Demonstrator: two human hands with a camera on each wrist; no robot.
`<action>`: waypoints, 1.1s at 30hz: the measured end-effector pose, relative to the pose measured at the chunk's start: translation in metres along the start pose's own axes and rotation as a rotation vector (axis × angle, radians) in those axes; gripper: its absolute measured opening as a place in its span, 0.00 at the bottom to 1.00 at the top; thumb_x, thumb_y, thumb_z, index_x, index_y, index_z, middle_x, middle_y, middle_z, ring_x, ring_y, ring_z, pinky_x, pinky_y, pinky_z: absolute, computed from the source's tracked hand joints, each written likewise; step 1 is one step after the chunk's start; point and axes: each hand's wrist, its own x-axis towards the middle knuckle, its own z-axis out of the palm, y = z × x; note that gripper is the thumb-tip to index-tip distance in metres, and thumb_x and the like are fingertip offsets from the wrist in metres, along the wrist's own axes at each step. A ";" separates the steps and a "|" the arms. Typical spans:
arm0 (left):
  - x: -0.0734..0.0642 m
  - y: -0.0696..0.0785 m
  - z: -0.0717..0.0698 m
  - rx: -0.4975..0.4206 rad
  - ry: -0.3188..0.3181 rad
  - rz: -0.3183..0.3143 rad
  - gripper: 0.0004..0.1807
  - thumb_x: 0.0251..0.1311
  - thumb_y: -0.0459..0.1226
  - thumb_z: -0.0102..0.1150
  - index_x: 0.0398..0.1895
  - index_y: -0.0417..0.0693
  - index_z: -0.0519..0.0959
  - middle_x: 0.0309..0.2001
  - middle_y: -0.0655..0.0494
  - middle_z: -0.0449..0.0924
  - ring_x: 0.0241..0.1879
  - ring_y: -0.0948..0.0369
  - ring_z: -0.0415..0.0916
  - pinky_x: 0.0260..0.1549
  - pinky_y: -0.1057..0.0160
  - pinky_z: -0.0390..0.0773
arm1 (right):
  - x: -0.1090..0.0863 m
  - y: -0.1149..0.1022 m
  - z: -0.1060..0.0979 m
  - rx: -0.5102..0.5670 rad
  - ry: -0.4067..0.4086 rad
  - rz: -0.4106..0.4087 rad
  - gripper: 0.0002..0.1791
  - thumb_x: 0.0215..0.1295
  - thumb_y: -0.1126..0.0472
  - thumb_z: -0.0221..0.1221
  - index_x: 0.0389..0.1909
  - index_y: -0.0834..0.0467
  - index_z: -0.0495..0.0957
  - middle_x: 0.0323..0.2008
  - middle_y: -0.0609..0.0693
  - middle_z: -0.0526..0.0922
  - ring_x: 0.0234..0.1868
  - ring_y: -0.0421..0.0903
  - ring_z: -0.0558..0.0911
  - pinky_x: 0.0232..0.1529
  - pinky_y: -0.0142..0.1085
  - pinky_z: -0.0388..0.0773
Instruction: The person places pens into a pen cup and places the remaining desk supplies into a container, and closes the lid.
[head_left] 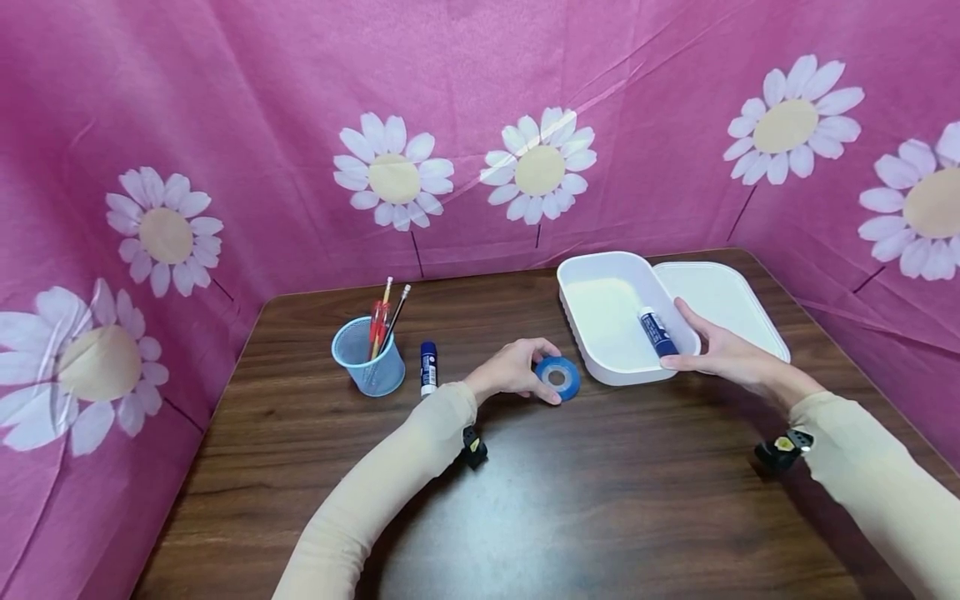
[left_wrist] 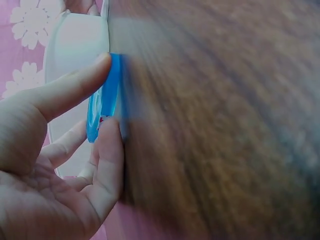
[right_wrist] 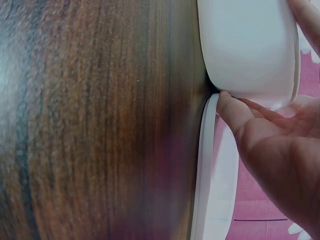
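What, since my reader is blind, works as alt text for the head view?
Left hand pinches a blue tape roll; right hand holds a white box containing a glue stick. A pencil cup and second glue stick are farther left on the table.

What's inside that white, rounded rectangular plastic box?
One dark-blue cylindrical glue stick lies in the right side of the white plastic box. The bare right hand covers part of its near-right corner, so anything beneath is hidden.

Head camera looked forward, down over desk [head_left: 600, 492]; wrist cameras [head_left: 474, 447], close, faced my fingers [left_wrist: 111, 155]; all shared white box [head_left: 630, 377].
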 end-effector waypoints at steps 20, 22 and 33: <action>-0.006 0.027 0.006 -0.424 -0.336 0.030 0.24 0.57 0.23 0.70 0.58 0.38 0.79 0.46 0.50 0.82 0.38 0.58 0.83 0.39 0.51 0.86 | -0.001 -0.001 0.000 0.019 -0.007 -0.019 0.61 0.66 0.56 0.67 0.81 0.49 0.29 0.81 0.50 0.28 0.78 0.58 0.34 0.71 0.68 0.39; -0.005 0.031 0.006 -0.464 -0.365 0.044 0.26 0.58 0.24 0.68 0.61 0.38 0.78 0.47 0.48 0.82 0.39 0.57 0.83 0.42 0.49 0.85 | -0.001 -0.001 -0.001 0.012 -0.006 -0.018 0.61 0.66 0.55 0.67 0.81 0.48 0.28 0.81 0.50 0.28 0.78 0.58 0.33 0.71 0.68 0.39; 0.005 0.048 0.017 -0.623 -0.402 0.074 0.21 0.63 0.25 0.64 0.60 0.39 0.80 0.45 0.47 0.85 0.41 0.57 0.84 0.45 0.51 0.84 | -0.002 -0.001 0.000 0.016 -0.026 -0.018 0.60 0.67 0.54 0.66 0.81 0.47 0.26 0.81 0.51 0.27 0.78 0.61 0.36 0.68 0.70 0.47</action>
